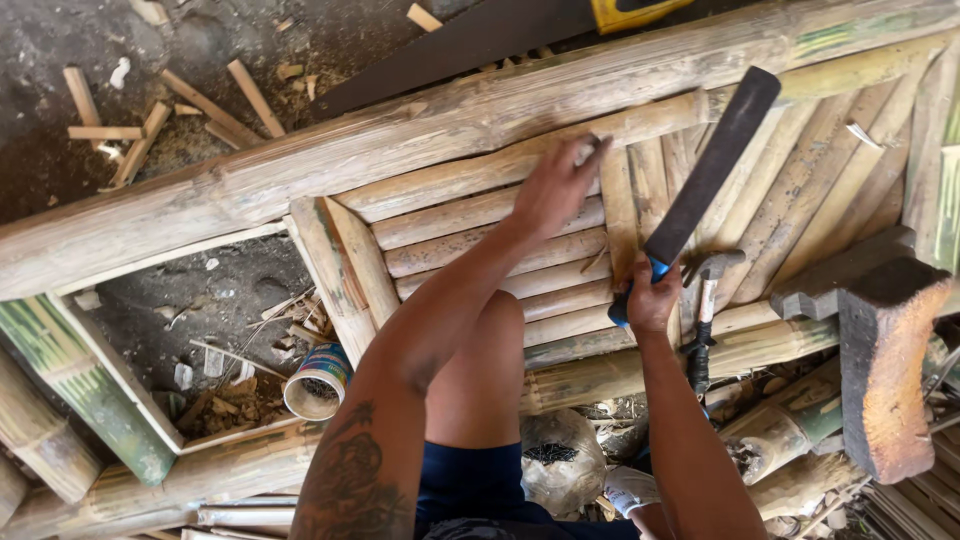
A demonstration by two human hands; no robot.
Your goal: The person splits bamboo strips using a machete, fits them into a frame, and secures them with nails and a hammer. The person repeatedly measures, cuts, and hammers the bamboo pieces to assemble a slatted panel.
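Right now my left hand (555, 185) presses flat, fingers spread and gripping nothing, on the bamboo slat (500, 165) along the frame's far edge, likely pinning it. My right hand (650, 300) is wrapped tight round the blue handle of a machete (712, 165), blade raised over the slats. A claw hammer (705, 300) rests just beside, and a tin of nails (318, 380) sits inside the frame's near-left opening.

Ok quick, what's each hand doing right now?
Left hand: fingers spread, pressing on a bamboo slat, holding nothing.
Right hand: closed around the blue handle of a machete.
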